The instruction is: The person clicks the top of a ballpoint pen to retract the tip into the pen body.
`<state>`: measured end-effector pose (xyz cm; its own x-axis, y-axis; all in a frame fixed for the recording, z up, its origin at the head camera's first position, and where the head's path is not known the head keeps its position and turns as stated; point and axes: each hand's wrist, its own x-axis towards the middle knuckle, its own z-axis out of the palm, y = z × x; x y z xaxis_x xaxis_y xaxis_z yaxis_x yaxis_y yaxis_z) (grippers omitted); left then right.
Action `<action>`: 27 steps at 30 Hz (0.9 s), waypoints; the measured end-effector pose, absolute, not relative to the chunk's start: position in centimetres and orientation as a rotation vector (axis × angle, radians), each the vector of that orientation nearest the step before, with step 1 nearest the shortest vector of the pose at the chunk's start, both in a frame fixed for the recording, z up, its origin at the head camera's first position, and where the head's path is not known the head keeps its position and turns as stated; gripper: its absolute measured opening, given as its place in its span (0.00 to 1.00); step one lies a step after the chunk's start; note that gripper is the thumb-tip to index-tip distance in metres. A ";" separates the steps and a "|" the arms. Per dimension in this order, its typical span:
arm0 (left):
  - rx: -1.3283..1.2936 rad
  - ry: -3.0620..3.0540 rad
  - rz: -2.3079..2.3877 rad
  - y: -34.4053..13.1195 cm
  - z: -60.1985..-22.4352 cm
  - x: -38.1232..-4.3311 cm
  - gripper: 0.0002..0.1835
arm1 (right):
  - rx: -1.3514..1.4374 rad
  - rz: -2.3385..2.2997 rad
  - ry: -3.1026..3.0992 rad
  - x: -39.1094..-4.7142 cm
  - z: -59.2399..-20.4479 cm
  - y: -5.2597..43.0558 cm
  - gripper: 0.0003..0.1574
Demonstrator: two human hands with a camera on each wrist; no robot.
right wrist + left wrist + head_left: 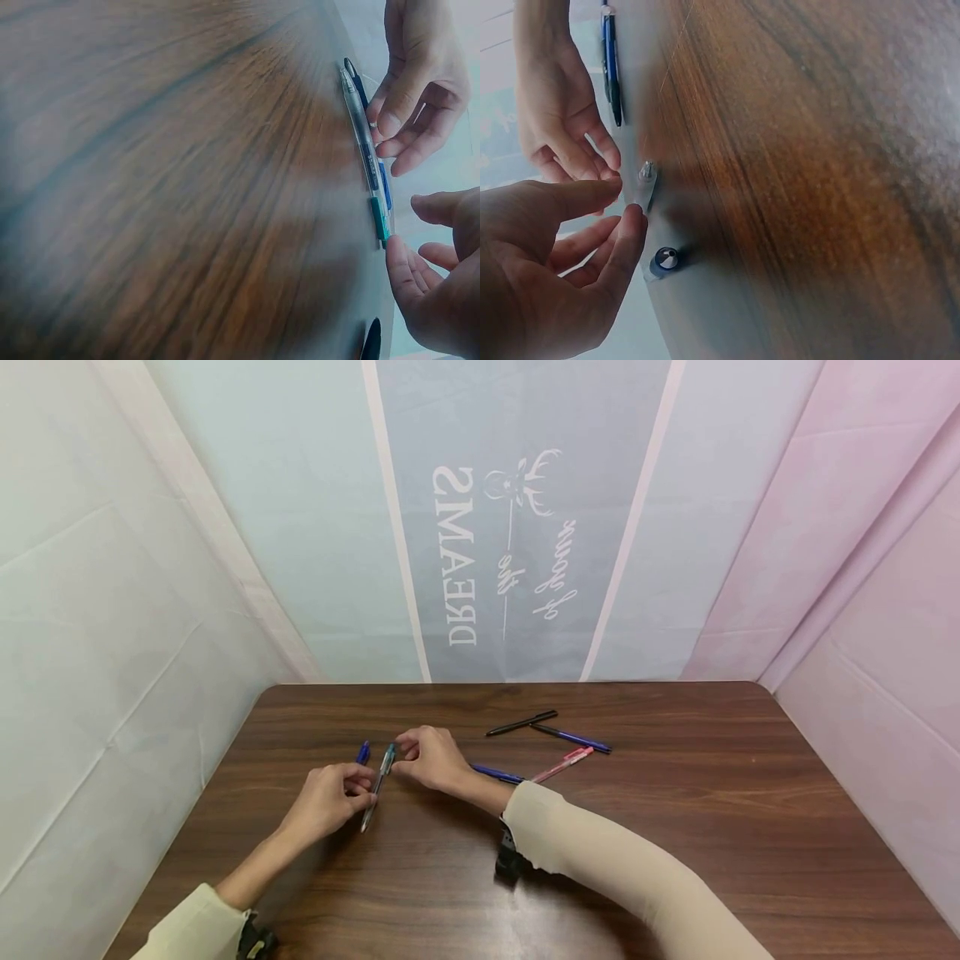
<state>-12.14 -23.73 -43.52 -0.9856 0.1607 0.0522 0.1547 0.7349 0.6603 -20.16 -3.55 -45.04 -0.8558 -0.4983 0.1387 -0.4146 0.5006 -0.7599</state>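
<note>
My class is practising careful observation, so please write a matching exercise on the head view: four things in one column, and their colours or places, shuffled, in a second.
Things
1. Teal-topped pen
2. Red pen
3. Black pen
4. Table

Colours or places
A. Nearest of the pens to the far table edge
B. Brown, wood-grained
C. Between the left hand and right hand
D. One end shows beside the right sleeve

Right pairs: 1-C; 2-D; 3-A; 4-B

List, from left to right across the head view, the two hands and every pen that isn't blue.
Left hand, clear pen with teal top, right hand, black pen, pink pen.
</note>
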 end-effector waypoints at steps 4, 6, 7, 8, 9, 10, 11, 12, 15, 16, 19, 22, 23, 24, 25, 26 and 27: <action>0.270 2.935 1.111 -23.6 -43.5 -12.4 0.13 | -0.814 -1.317 2.633 -20.0 -44.9 -2.9 0.25; 0.281 2.939 1.112 -23.5 -43.5 -12.5 0.13 | -0.820 -1.338 2.627 -20.0 -44.8 -2.5 0.25; 0.283 2.937 1.113 -23.4 -43.5 -12.6 0.13 | -0.824 -1.346 2.625 -19.9 -44.8 -2.4 0.25; 0.291 2.936 1.113 -23.4 -43.5 -12.7 0.13 | -0.828 -1.350 2.625 -19.9 -44.8 -2.2 0.25; 0.295 2.935 1.113 -23.3 -43.5 -12.7 0.13 | -0.833 -1.353 2.623 -19.8 -44.7 -2.0 0.25; 0.300 2.935 1.110 -23.2 -43.5 -12.8 0.14 | -0.838 -1.356 2.619 -19.7 -44.7 -1.8 0.25; 0.306 2.937 1.106 -23.2 -43.5 -12.9 0.14 | -0.843 -1.361 2.614 -19.6 -44.6 -1.7 0.25; 0.315 2.942 1.100 -23.1 -43.4 -12.9 0.14 | -0.851 -1.366 2.613 -19.6 -44.5 -1.5 0.25; 0.322 2.956 1.083 -22.9 -43.3 -13.1 0.15 | -0.872 -1.374 2.610 -19.3 -44.2 -0.9 0.25; 0.328 2.961 1.079 -22.8 -43.3 -13.2 0.15 | -0.878 -1.377 2.609 -19.2 -44.1 -0.7 0.26; 0.344 2.964 1.087 -22.6 -43.2 -13.4 0.15 | -0.890 -1.380 2.606 -19.0 -43.9 -0.2 0.26; 0.371 2.955 1.110 -22.2 -43.1 -13.5 0.16 | -0.889 -1.379 2.600 -18.8 -43.7 0.3 0.27; 0.381 2.952 1.114 -22.1 -43.0 -13.5 0.16 | -0.886 -1.374 2.601 -18.7 -43.6 0.5 0.27; 0.392 2.951 1.116 -22.0 -43.0 -13.5 0.16 | -0.885 -1.371 2.602 -18.7 -43.5 0.7 0.27; 0.398 2.949 1.119 -21.9 -43.0 -13.6 0.16 | -0.886 -1.368 2.604 -18.6 -43.4 0.9 0.27; 0.404 2.947 1.121 -21.8 -43.0 -13.7 0.16 | -0.885 -1.365 2.605 -18.5 -43.3 1.1 0.27; 0.409 2.946 1.123 -21.7 -43.0 -13.8 0.16 | -0.887 -1.364 2.605 -18.4 -43.2 1.3 0.27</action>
<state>-13.75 -21.71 -42.98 -0.9662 0.2251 0.1258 0.2517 0.7177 0.6493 -18.44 1.29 -43.19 -0.8310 -0.5205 0.1963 -0.4578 0.4395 -0.7728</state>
